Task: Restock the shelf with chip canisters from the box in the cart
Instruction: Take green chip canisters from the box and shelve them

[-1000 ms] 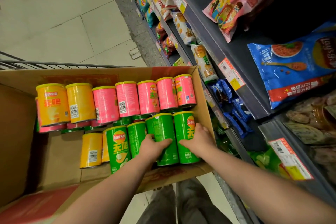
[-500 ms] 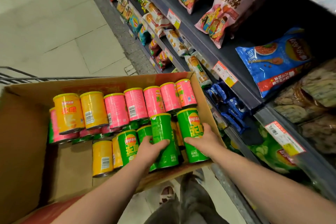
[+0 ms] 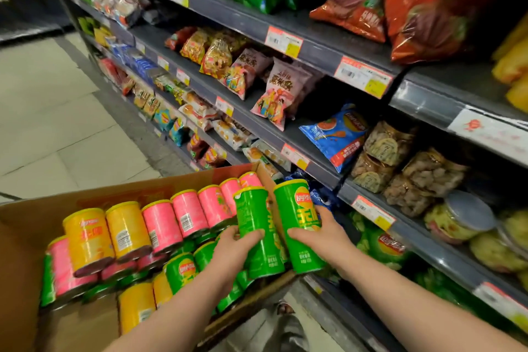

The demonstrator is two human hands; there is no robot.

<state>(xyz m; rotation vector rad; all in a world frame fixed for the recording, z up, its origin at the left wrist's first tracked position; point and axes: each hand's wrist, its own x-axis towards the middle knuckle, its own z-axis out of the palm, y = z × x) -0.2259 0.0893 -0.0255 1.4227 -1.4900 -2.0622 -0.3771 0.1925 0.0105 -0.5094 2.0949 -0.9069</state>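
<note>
While left grip (image 3: 234,246) holds one green canister (image 3: 254,208), right grip (image 3: 325,234) — a second canister (image 3: 294,203).

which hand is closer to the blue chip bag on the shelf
Right. The right hand sits below the blue chip bag; the left hand is farther left, over the box.

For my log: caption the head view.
Left hand grips left green canister, right hand right green canister, at the cardboard box.

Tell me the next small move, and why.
The left hand grips one green canister, the right hand the other canister, both raised over the box. So probably carry them right toward the shelf; which slot is theirs isn't visible.
</note>
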